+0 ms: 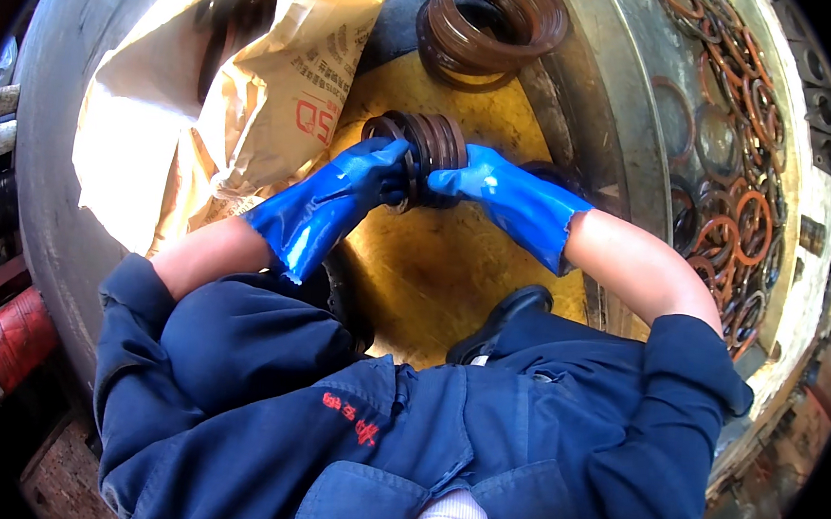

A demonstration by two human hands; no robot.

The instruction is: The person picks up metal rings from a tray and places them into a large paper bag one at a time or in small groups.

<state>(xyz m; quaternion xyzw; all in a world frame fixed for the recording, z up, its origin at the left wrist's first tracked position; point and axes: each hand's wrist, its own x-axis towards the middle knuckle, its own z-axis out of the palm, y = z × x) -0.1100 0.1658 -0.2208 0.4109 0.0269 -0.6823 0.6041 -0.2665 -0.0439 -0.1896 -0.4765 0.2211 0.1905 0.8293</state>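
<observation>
Between my two blue-gloved hands is a short stack of dark brown rings, lying on its side above the yellow floor plate. My left hand is closed round the stack's left end, where one or two rings stand slightly apart from the rest. At the right end my right hand grips the same stack, its thumb across the near side. The fingers behind the rings are hidden. Beyond my hands a taller stack of brown rings rests on the plate, with a loose ring at its foot.
To the left stands an open brown paper sack with dark contents. A curved metal wall bounds the right side; past it lie many scattered orange, brown and black rings. My shoes are on the yellow plate.
</observation>
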